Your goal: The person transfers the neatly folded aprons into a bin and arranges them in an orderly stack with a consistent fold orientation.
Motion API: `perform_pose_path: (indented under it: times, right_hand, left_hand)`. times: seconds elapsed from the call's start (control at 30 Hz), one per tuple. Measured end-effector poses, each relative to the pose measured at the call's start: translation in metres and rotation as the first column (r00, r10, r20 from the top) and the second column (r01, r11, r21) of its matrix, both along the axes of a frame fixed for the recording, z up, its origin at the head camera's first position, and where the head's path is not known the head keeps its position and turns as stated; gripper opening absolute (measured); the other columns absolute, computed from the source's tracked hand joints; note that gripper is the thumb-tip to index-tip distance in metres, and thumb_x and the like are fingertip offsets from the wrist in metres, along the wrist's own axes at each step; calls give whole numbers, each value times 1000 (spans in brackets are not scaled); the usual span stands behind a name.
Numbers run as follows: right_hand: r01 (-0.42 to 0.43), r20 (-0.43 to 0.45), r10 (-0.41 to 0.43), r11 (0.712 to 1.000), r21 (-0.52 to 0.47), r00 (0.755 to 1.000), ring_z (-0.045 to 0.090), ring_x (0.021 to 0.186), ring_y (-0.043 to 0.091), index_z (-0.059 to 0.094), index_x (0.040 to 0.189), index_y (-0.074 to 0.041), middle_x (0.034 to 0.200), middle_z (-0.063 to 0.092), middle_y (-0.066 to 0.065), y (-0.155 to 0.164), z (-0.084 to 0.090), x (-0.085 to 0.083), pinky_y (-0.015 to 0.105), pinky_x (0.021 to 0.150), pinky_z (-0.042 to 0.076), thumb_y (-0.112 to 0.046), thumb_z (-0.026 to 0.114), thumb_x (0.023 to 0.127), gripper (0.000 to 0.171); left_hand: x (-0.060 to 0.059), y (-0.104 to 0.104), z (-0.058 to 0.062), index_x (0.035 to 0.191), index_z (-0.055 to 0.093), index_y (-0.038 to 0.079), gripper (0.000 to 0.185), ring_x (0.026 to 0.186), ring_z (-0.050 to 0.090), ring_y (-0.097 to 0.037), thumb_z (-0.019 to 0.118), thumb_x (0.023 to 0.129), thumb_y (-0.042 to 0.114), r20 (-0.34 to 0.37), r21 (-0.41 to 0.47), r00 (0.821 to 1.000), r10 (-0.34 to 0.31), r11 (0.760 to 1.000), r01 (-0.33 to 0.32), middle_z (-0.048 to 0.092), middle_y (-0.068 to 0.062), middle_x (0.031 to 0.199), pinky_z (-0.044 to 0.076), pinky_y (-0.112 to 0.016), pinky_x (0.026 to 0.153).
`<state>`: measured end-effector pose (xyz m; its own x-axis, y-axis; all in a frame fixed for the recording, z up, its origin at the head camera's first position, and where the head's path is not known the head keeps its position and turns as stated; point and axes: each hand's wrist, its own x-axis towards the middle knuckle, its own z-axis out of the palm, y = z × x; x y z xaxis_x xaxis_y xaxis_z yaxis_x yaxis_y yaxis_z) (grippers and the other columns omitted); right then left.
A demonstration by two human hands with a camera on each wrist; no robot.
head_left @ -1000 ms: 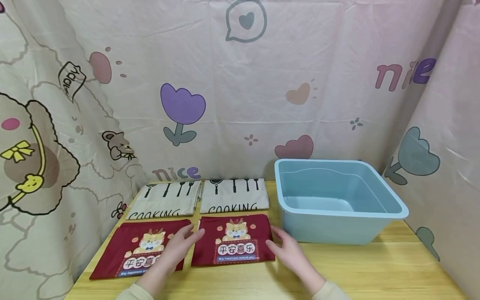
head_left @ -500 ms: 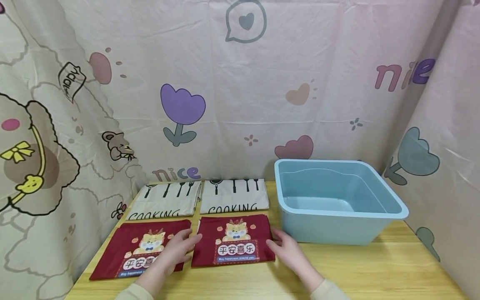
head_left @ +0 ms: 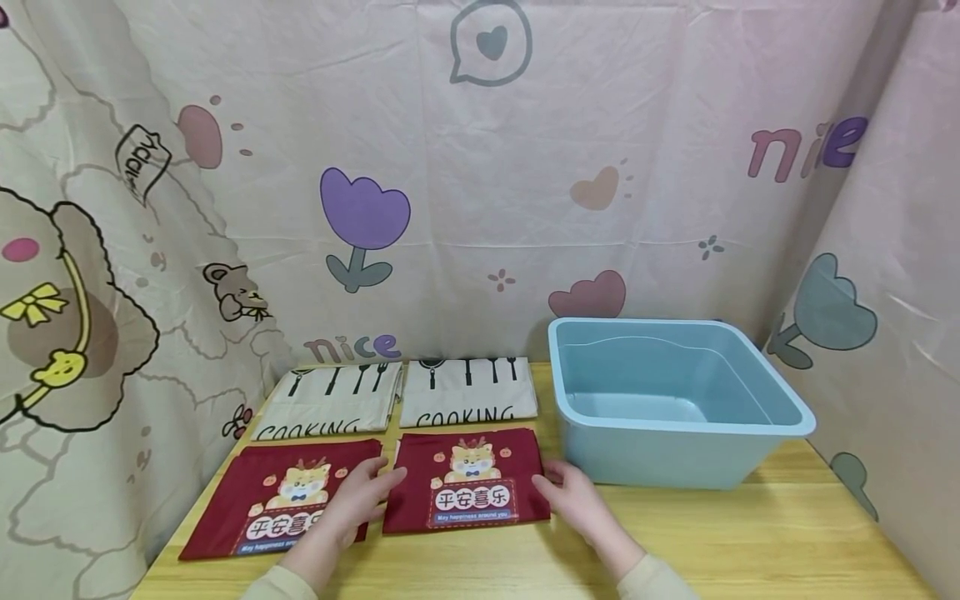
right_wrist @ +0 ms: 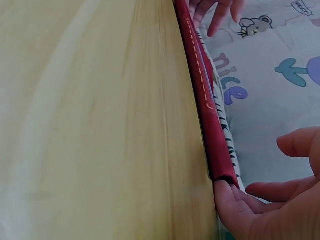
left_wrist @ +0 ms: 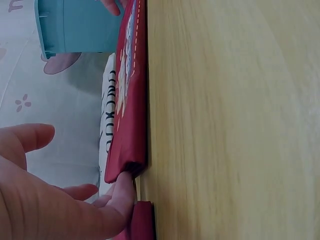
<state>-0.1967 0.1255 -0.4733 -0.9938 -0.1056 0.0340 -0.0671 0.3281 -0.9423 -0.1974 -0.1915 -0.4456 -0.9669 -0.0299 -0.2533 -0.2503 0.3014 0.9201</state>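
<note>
Both hands have been drawn slightly inward against the folded dark-red cloth with the cartoon-dragon print [head_left: 465,483], which lies flat on the pale wooden table [head_left: 750,542], just beside the light-blue plastic tub [head_left: 675,400] and in front of a cream folded cloth printed COOKING [head_left: 468,392]. The left hand [head_left: 360,496] is laid with relaxed fingers at the cloth's left edge, one fingertip [left_wrist: 125,187] being tucked beneath its corner in the left wrist view; part of it rests over a second red dragon cloth [head_left: 270,500]. The right hand [head_left: 573,496] is pressed likewise against the right edge, where its fingers meet the fold. Nothing is pinched yet. The step in hand is judged to be the taking-up of this cloth; fingers would next need to be slid underneath from both sides so that the fold is kept when it is lifted.
</note>
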Motion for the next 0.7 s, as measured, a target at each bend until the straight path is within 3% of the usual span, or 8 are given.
perform_pose_path:
  times: [0.27, 0.7]
  right_hand:
    - [24, 76, -12, 987, -159, 997, 65, 97, 43, 38, 131, 27, 122, 53, 41, -1, -2, -2, 42, 75, 59, -7, 54, 99, 49]
    - [5, 111, 23, 969, -248, 994, 64, 101, 41, 30, 133, 29, 122, 51, 43, 1, -8, -6, 44, 79, 58, -5, 47, 102, 49]
  left_hand:
    - [-2, -1, -3, 142, 34, -16, 64, 115, 54, -47, 59, 99, 26, -13, -4, 999, 37, 999, -37, 39, -38, 140, 51, -53, 92]
    - [-5, -1, -9, 137, 41, -16, 54, 112, 56, -39, 60, 98, 17, -39, 7, 996, 86, 996, -86, 48, -33, 129, 52, -51, 91]
